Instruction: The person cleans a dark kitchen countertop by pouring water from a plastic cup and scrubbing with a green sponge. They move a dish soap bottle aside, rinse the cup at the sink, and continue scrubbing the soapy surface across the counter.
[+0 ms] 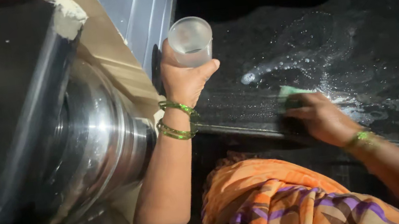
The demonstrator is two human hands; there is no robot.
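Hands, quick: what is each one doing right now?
Left hand: closed around a clear glass.
Right hand: pressed on a green scrub pad on the wet black counter.

Clear cylindrical drinking glass [191, 41]: upright, empty, held aloft. Green flat scrub pad [290, 93]: flat on wet, soapy black bench [374, 34].

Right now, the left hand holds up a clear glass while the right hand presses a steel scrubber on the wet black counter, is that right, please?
Not quite: the head view shows the right hand pressing a green sponge, not a steel scrubber, on the wet black counter. The left hand does hold up the clear glass.
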